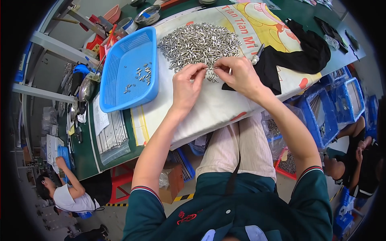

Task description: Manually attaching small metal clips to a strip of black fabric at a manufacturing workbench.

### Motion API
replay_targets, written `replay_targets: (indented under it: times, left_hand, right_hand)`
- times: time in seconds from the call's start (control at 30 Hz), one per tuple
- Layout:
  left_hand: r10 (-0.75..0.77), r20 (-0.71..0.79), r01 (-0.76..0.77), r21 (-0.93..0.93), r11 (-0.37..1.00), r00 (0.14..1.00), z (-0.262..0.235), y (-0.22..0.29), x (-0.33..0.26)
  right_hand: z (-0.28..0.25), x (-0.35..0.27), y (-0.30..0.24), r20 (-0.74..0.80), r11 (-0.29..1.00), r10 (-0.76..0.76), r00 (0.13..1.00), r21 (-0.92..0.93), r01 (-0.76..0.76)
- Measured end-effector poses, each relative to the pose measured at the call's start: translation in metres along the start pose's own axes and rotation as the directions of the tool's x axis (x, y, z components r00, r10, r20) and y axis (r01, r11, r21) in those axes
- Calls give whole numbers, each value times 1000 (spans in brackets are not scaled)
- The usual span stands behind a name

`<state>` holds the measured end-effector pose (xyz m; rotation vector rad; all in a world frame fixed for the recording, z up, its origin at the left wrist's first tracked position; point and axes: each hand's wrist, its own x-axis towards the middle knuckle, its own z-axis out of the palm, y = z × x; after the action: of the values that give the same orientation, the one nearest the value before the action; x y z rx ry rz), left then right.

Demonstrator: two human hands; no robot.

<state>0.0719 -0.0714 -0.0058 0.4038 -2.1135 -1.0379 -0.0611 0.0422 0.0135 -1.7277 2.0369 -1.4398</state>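
A heap of small, shiny metal pins (199, 42) is spread over a printed white cloth (181, 128). At the heap's near edge my left hand (187, 86) is closed in a pinch, thumb against forefinger, with a small metal piece at the tips. Just to its right, my right hand (240, 76) pinches another small metal pin, and the two sets of fingertips almost meet. Some pins lie loose right below the fingertips. Left of the heap stands a blue plastic basket (155, 86) with several pins scattered on its bottom.
A black cloth (299, 58) lies right of my right hand. Bagged metal rods (112, 132) rest on the green table at left. Blue crates (317, 116) stand low at right. One person (74, 193) works at far left; another (350, 160) sits at right.
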Motion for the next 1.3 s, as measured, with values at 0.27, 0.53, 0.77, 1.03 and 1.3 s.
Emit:
replay_targets:
  times: [0.27, 0.53, 0.77, 1.03, 1.3]
  left_hand:
    - [-106, 13, 103, -386, 917, 994, 12, 4, -11]
    - [-88, 12, 86, -371, 925, 996, 12, 4, -12]
    - [-82, -16, 73, -318, 945, 996, 12, 6, -12]
    - [-254, 85, 264, -457, 849, 963, 9, 10, -11]
    - [-474, 262, 534, -547, 645, 841, 0, 6, -8]
  right_hand:
    - [29, -17, 0, -379, 986, -71, 923, 110, 121]
    - [29, -18, 1, -347, 975, -11, 938, 206, 87]
    - [29, -19, 1, -350, 978, -21, 936, 186, 91]
    - [30, -19, 5, -230, 975, 78, 970, 222, -26]
    - [32, -17, 8, -31, 904, 309, 951, 319, -284]
